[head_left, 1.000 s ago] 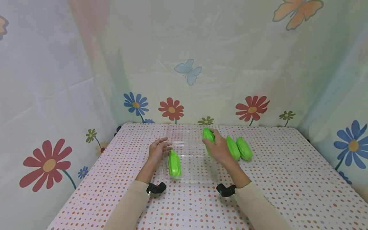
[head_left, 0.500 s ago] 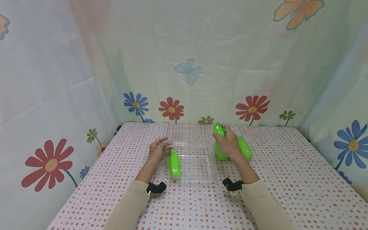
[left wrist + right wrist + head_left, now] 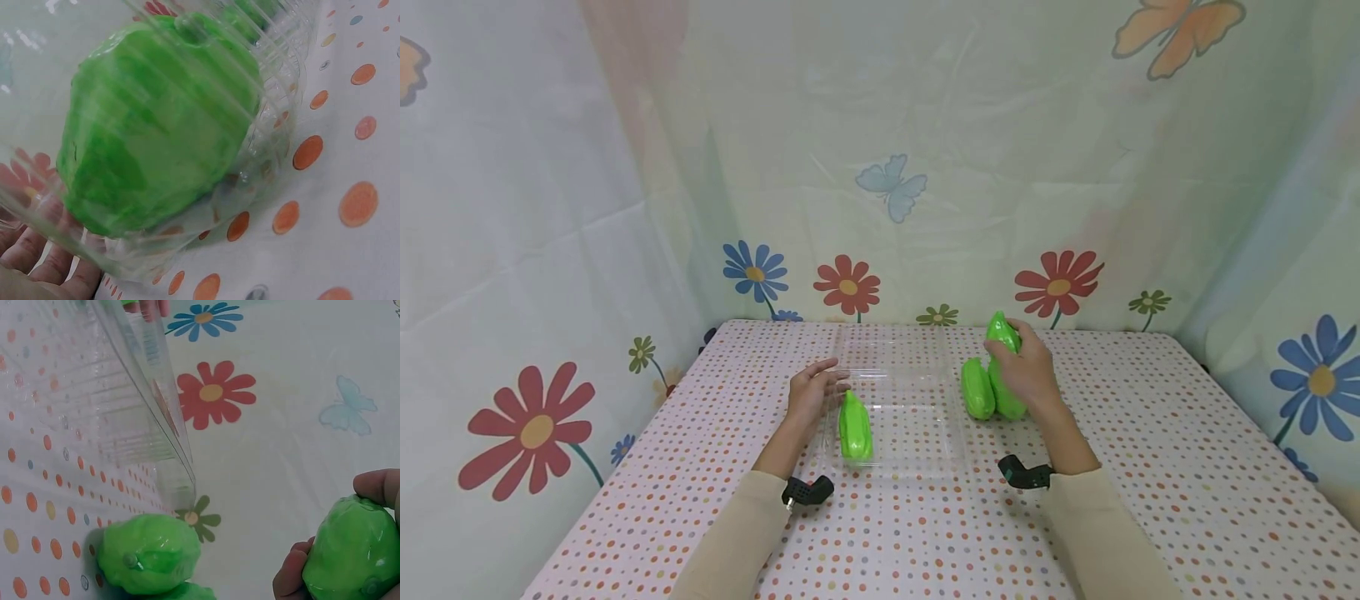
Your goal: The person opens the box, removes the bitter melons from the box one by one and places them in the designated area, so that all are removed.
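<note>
A clear plastic container (image 3: 910, 377) stands open on the dotted table, with one green vegetable (image 3: 855, 426) lying at its left side. My left hand (image 3: 811, 393) rests with straight fingers against the container's left wall. The left wrist view shows that vegetable (image 3: 156, 125) through the plastic, with my fingers (image 3: 37, 269) below it. My right hand (image 3: 1028, 377) is right of the container and grips a green vegetable (image 3: 1002, 332) whose tip sticks up above my fingers. Another green vegetable (image 3: 977, 388) lies on the table just left of that hand. The right wrist view shows the held vegetable (image 3: 356, 550) and a lying one (image 3: 150, 550).
The table (image 3: 1150, 467) has a white cloth with coloured dots. Flower-and-butterfly curtains (image 3: 895, 192) close it in at the back and on both sides. The container's raised clear lid (image 3: 150, 381) stands toward the back.
My right hand has moved right, from over the container's right side to the vegetables on the table, still gripping one. My left hand and the vegetable in the container have stayed put.
</note>
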The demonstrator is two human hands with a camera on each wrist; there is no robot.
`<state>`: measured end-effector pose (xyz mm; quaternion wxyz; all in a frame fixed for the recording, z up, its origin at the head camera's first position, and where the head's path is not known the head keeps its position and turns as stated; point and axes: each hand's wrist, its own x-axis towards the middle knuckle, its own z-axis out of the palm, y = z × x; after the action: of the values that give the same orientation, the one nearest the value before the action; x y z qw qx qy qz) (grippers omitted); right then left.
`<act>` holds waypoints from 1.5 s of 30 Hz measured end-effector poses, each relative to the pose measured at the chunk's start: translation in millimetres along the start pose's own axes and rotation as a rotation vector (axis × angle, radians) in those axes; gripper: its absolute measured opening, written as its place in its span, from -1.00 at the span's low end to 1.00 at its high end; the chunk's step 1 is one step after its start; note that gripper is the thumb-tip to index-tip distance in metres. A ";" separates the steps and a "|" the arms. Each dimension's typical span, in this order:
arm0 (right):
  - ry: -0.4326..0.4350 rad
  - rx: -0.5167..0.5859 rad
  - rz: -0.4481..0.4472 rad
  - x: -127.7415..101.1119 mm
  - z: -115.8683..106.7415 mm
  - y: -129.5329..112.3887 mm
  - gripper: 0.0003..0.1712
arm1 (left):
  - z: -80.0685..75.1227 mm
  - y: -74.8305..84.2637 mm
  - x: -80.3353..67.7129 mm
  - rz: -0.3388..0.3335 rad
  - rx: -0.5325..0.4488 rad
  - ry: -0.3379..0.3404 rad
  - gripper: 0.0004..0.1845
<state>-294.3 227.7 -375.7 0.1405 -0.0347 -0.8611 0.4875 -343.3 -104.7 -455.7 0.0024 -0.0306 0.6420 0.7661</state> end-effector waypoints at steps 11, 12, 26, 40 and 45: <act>0.032 0.004 0.070 6.5 -16.1 13.5 -0.14 | 0.9 1.7 -0.6 0.002 0.007 0.010 -0.52; 0.035 0.004 0.075 6.9 -18.1 15.5 -0.14 | 0.9 1.5 -0.5 0.001 0.007 0.010 -0.52; 0.066 0.045 0.143 10.6 -40.3 34.5 -0.23 | -0.9 -0.3 1.8 0.002 0.005 0.011 -0.54; 0.068 0.086 0.141 15.5 -45.0 47.2 -0.28 | -1.5 4.8 0.8 -0.021 0.006 -0.002 -0.52; 0.068 0.088 0.179 17.3 -44.9 47.6 -0.27 | 2.0 11.4 -5.8 -0.047 0.016 -0.021 -0.54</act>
<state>-302.2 293.2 -390.7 0.1271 -0.1218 -0.8271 0.5338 -338.1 -104.5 -443.8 0.0275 -0.0374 0.6472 0.7609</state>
